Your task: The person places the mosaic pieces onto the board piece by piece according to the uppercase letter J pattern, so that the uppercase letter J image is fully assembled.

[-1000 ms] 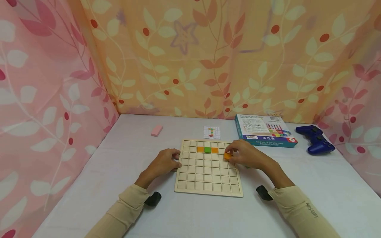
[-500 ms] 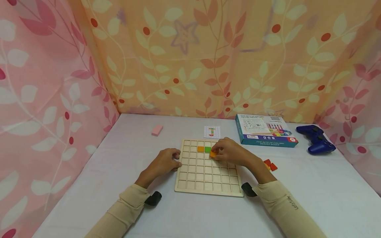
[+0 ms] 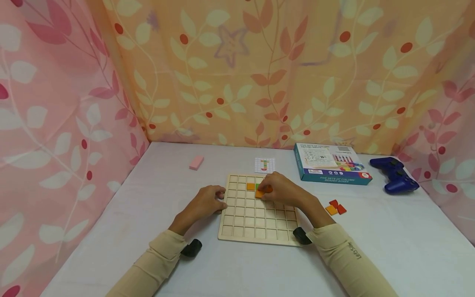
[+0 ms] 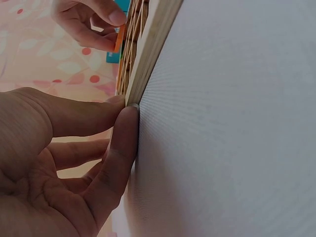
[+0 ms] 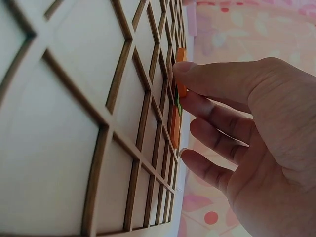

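Observation:
A wooden grid board [image 3: 249, 223] lies flat on the table. At its left edge the left hand [image 3: 204, 202] pinches the rim between thumb and finger; the left wrist view shows this hand [image 4: 84, 153] close up. The right hand [image 3: 285, 190] holds an orange tile [image 3: 259, 194] over the upper middle of the grid, just below a green tile [image 3: 257, 187]. Another orange tile [image 3: 250, 187] sits in the cell left of the green one. In the right wrist view, thumb and finger of the right hand [image 5: 242, 113] pinch the orange tile [image 5: 181, 84].
A small pattern card [image 3: 264, 165] lies behind the board, with a boxed set [image 3: 334, 163] to its right. Loose red and orange tiles [image 3: 331, 210] lie right of the board. A pink block [image 3: 196, 162] is at the back left, a blue game controller [image 3: 394, 175] at the far right.
The right hand has moved left across the board with the orange tile, from the right side to below the green tile. Loose tiles behind the right arm have come into view. The left hand stays put.

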A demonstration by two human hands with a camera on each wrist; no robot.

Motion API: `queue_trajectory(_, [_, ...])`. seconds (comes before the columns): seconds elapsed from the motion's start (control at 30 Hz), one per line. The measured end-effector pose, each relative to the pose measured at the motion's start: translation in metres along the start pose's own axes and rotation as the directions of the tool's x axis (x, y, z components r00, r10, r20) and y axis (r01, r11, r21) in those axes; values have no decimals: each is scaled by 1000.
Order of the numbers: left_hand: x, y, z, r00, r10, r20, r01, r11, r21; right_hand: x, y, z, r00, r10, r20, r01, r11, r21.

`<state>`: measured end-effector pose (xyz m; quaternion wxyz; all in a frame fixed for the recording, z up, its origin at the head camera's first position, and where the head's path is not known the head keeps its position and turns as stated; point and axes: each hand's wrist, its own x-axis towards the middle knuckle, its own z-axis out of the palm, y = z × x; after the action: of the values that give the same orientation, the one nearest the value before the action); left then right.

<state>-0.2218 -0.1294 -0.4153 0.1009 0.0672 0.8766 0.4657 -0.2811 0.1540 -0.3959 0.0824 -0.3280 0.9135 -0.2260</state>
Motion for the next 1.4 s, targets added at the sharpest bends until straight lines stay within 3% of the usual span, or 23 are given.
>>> queue_trajectory(0.37, [1,0,0,1000,-4,-6,5,1000,22,-1,-3,0,1000,17,3,-17,1000,-21])
queue_trajectory(0.57, [1,0,0,1000,-10,-7,10,1000,23,-6,0,-2,1000,-8,-3,8,1000,9])
queue_trajectory(0.7, [1,1,1,1000,-17,-5,17,1000,16,-13,3,-5,1000,31,-5,-31,998,55])
queue_trajectory(0.9, [1,1,1,1000,-22,-4,22,1000,4,-35,14,-13,996,91,-13,-90,991,101])
queue_trajectory(1.13, [1,1,1,1000,-11,-13,11,999,34,-69,31,-27,985,166,-52,-162,985,64])
queue_trajectory(1.4, [0,1,1,1000,-8,-13,8,1000,18,-98,51,-38,969,245,-36,-244,969,23])
